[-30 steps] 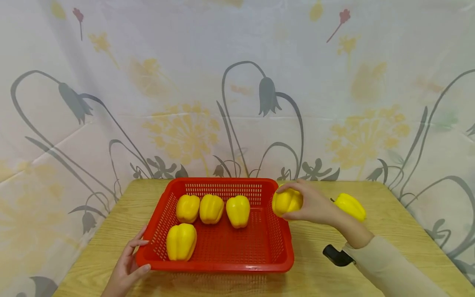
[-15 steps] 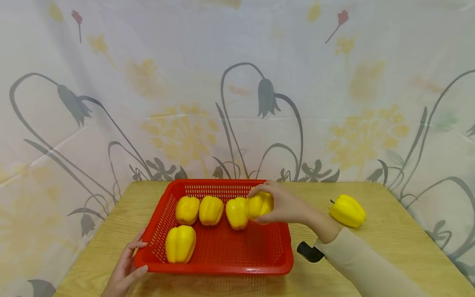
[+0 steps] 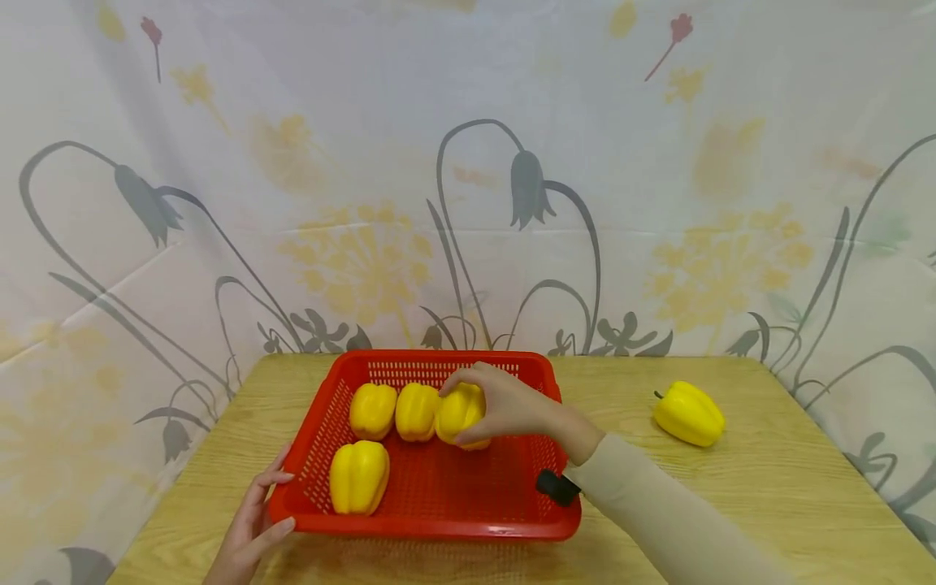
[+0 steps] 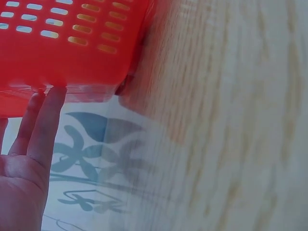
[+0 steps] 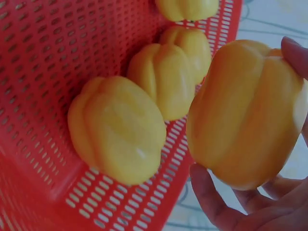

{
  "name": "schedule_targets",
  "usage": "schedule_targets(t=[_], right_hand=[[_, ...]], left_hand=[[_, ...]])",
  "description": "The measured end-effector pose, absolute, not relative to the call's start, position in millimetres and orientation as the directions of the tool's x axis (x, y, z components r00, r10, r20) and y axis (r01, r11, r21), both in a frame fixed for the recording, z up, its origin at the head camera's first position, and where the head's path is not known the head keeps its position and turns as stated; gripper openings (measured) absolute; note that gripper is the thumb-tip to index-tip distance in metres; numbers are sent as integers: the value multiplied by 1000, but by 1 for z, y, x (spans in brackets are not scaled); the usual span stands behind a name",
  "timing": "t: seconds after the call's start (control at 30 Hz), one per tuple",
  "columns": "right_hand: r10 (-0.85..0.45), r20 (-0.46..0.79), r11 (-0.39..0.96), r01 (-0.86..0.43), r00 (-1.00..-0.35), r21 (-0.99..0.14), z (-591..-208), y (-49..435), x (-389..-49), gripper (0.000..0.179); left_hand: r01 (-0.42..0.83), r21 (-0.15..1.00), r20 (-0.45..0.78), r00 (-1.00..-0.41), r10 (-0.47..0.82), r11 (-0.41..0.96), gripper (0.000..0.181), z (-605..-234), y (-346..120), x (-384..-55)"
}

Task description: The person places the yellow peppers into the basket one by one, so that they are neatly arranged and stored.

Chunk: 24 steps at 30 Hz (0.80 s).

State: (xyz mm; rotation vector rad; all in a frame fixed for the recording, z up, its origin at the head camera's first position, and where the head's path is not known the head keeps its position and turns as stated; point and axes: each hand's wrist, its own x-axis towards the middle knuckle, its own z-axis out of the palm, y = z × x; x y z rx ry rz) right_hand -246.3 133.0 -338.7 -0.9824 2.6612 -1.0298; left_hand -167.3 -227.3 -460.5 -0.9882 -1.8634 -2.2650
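Observation:
My right hand (image 3: pixel 506 404) grips a yellow bell pepper (image 3: pixel 457 408) above the right part of the back row in a red plastic basket (image 3: pixel 439 526). In the right wrist view, thumb and fingers sit on either side of this pepper (image 5: pixel 243 115), apart from the others. It covers another pepper in the head view. Two more peppers lie left of it, a middle one (image 3: pixel 418 413) and a left one (image 3: pixel 372 412), with one at the front left (image 3: pixel 358 478). At the basket's front left corner my left hand (image 3: pixel 249 520) touches the rim; its fingers look straight in the left wrist view.
One more yellow bell pepper (image 3: pixel 688 414) with a dark stem lies on the wooden table (image 3: pixel 643 496), right of the basket. Behind the table hangs a flower-printed cloth (image 3: pixel 468 179). A black piece (image 3: pixel 558 487) is at the right sleeve's cuff.
My right hand has carried its pepper leftward, from over the basket's right rim to the back row. The left hand stays at the corner.

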Motion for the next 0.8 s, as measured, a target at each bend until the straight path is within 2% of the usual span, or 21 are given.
schedule_targets(t=[0.2,0.43,0.67,0.8], right_hand=[[-647,40,582,-528,-761,-619,-351,109,-251,48],[-720,-22,575,-579,-693,-578,-361,81,-253,47],[-709,-121,643,-566,-695,-515,-377,69,-255,42],[-741,-183,628,-571,-646,-529,-385,69,-255,45]], left_hand=[[431,864,501,-789,355,-262,47,-460,-227,-167],[428,864,501,-787,360,-265,48,-460,-230,-165],[433,861,505,-786,356,-267,48,-459,-227,-167],[431,860,507,-786,353,-274,48,-459,-227,-167]])
